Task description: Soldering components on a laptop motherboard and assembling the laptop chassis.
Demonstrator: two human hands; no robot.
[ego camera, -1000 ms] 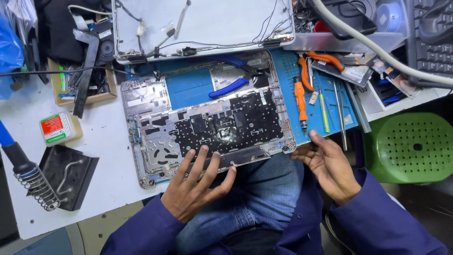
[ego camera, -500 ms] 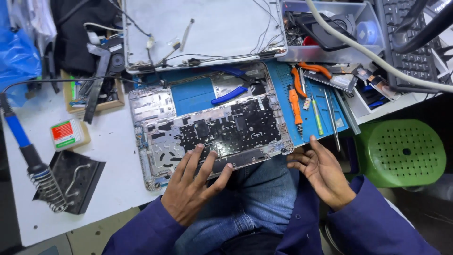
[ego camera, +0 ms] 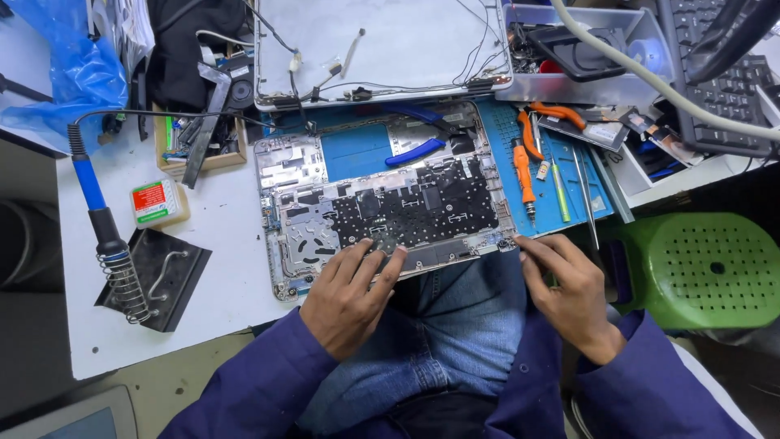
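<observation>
An opened laptop base (ego camera: 382, 203) lies on the white table, its black keyboard underside and silver frame exposed, with the detached lid (ego camera: 382, 49) behind it. My left hand (ego camera: 349, 297) rests with spread fingers on the near edge of the base, fingertips touching the black part. My right hand (ego camera: 569, 289) hovers at the base's near right corner, fingers curled together near the blue mat's front edge; whether it pinches something small I cannot tell.
A blue mat (ego camera: 569, 183) holds an orange screwdriver (ego camera: 522, 175), orange-handled pliers (ego camera: 544, 122) and thin tools. Blue pliers (ego camera: 414, 150) lie inside the laptop. A soldering iron in its stand (ego camera: 122, 260) sits left, a green stool (ego camera: 699, 268) right, and cluttered trays at the back.
The camera view has shifted and come closer. Both hands stay at the laptop's near edge; my left fingers have slid slightly further onto the black keyboard part.
</observation>
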